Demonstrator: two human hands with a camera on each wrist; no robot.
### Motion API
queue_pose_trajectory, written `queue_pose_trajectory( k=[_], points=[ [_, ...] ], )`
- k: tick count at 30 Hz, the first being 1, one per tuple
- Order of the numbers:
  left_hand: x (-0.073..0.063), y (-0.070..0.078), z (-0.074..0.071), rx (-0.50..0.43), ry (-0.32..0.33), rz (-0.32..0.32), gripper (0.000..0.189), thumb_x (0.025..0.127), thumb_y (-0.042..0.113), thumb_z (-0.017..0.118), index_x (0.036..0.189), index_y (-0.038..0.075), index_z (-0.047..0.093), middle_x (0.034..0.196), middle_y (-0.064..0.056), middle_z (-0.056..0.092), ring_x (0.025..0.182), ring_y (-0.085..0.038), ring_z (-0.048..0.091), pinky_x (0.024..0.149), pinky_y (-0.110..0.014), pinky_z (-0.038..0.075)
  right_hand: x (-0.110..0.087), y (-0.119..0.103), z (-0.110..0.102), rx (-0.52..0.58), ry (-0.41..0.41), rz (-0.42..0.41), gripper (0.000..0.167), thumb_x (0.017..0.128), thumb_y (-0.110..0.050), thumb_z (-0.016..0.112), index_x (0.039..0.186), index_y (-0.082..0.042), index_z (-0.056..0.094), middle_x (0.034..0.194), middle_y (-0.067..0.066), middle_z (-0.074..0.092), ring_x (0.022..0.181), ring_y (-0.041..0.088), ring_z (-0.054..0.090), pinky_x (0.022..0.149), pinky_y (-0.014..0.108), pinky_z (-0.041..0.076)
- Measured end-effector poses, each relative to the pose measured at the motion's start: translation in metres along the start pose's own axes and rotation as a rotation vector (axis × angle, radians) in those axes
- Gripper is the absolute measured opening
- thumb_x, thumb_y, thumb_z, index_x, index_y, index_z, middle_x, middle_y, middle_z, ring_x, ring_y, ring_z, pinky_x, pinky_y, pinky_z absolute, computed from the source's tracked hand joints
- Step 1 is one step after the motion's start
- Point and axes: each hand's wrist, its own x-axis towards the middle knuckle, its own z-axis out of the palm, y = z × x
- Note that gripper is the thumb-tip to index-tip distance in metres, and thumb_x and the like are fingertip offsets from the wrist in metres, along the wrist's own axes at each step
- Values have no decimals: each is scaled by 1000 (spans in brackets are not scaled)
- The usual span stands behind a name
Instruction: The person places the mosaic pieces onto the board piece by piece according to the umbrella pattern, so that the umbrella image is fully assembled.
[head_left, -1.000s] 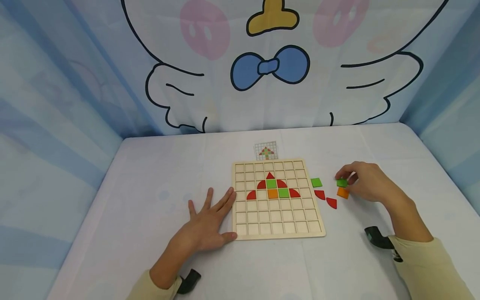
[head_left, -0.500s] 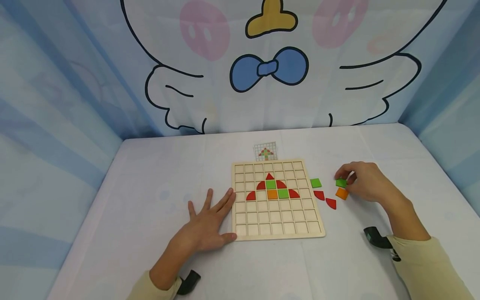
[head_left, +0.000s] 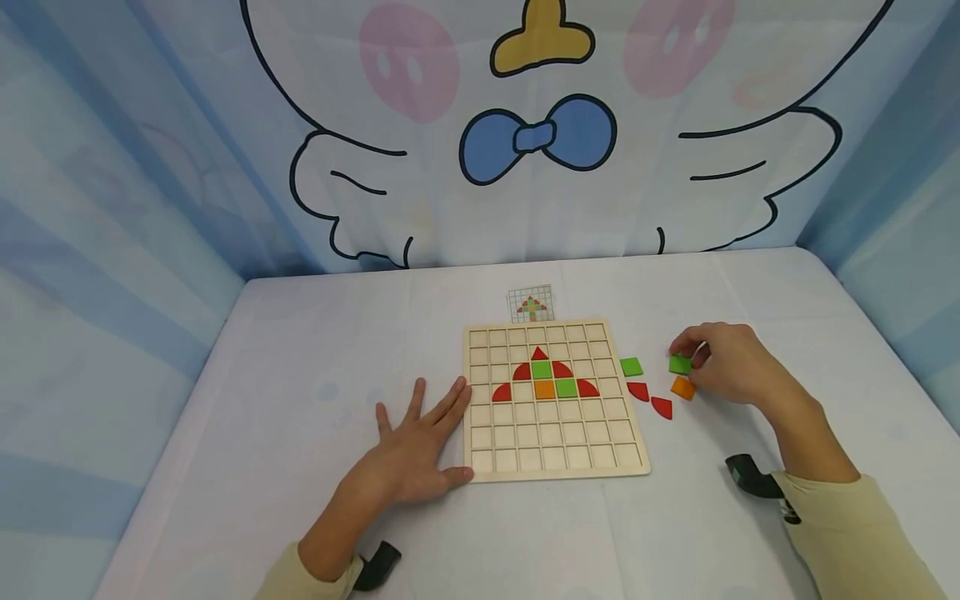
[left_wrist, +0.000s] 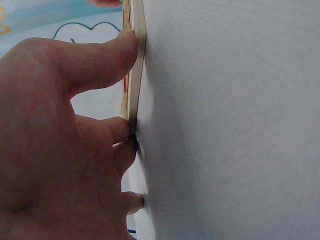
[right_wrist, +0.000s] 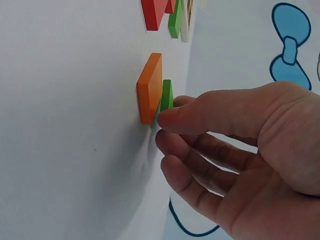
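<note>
Right fingers (right_wrist: 187, 117) pinching green tile (right_wrist: 166, 95); card (head_left: 531, 304), head view only

From my head camera I look forward and steeply down over the white table (head_left: 195, 475), far enough back to take in the left hand (head_left: 411, 454), the right hand (head_left: 731, 362), the grid board (head_left: 551, 435) and the printed backdrop (head_left: 532, 221). My left wrist camera sits low and sideways at the palm, seeing the board nearly edge-on. My right wrist camera, also sideways, looks closely past the fingers at the orange square (right_wrist: 151, 87) and green square (right_wrist: 166, 95); my head view shares both squares and the blue bow tie (head_left: 536, 136).
</note>
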Motion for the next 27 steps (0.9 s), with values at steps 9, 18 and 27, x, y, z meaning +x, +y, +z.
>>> queue_pose_trajectory(
  k=[9,18,27],
  points=[
    [-1,1,-1,4,8,-2,101,90,52,74,169,30,15,176,15,7,162,-41,-3,110,-88,1,-3,-20,-1,23,23,-57,34,84,3,72,118,2,73,99,15,69,92,30,59,68,31,56],
    [0,0,-1,4,3,-4,99,91,51,73,169,30,15,176,15,7,162,-42,-4,111,-87,1,-5,-55,8,46,48,-183,30,84,1,76,114,0,76,97,8,70,89,25,61,71,31,54],
    [0,-2,1,2,2,-4,100,91,51,73,169,30,15,176,15,6,162,-41,-6,111,-87,0,3,-88,22,71,12,-249,30,83,5,75,112,-3,78,95,5,70,88,22,61,74,33,53]
  ],
)
